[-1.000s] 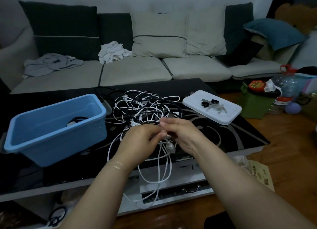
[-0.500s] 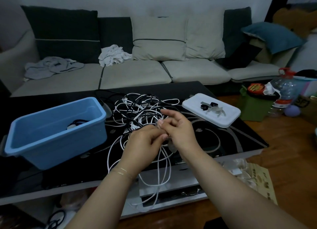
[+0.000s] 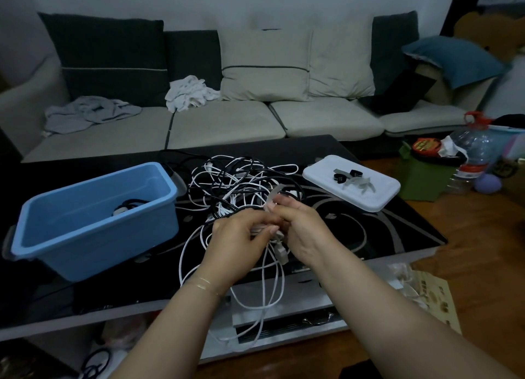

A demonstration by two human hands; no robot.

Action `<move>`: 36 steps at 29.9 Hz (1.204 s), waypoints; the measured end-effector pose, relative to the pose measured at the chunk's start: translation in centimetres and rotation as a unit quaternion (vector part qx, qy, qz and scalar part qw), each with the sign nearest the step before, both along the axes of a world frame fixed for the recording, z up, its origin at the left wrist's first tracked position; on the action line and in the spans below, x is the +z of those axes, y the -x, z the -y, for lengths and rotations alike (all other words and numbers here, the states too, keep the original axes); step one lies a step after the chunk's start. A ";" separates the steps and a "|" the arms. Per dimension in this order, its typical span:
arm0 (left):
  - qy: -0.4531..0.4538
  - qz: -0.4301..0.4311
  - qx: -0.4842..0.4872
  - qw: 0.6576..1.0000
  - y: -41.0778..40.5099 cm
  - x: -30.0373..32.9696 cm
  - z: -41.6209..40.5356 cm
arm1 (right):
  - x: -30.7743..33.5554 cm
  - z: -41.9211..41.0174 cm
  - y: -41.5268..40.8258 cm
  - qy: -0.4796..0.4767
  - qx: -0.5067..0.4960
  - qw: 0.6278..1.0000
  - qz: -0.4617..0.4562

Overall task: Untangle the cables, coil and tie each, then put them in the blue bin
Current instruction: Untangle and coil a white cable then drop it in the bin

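The blue bin (image 3: 93,219) sat at the tabletop's (image 3: 397,231) left with one dark coiled cable (image 3: 129,204) inside; the white lid (image 3: 352,184) at right carried loose ties (image 3: 350,177). Both hands, left hand (image 3: 241,236) and right hand (image 3: 304,228), pinched a white cable (image 3: 270,290) near the front edge, its loops hanging over; the tangled cables (image 3: 241,182) lay behind, between bin and lid.

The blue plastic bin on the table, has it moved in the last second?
No. The blue plastic bin sits beside the same cable tangle on the black table; only the camera shifted.
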State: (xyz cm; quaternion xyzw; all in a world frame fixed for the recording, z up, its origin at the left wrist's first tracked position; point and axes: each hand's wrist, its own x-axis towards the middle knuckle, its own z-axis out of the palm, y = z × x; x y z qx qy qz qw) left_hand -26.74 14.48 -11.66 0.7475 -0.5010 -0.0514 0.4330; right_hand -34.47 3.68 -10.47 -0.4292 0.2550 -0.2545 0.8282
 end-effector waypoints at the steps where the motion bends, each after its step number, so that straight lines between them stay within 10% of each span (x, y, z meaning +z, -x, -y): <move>1: 0.002 -0.003 0.004 1.000 0.1 0.1 0.0 | 0.0 0.0 0.0 0.011 -0.003 1.000 -0.001; 14: 0.024 -0.275 -0.002 0.961 -0.6 0.9 -0.2 | 0.1 -0.7 0.6 0.288 0.028 0.956 0.055; 25: 0.121 -0.269 0.012 0.955 -0.6 1.1 0.1 | 0.1 0.0 1.1 0.458 0.050 0.881 -0.106; 36: 0.154 -0.340 0.034 0.927 0.5 1.4 0.6 | 0.3 -0.7 0.7 0.363 -0.005 0.930 -0.050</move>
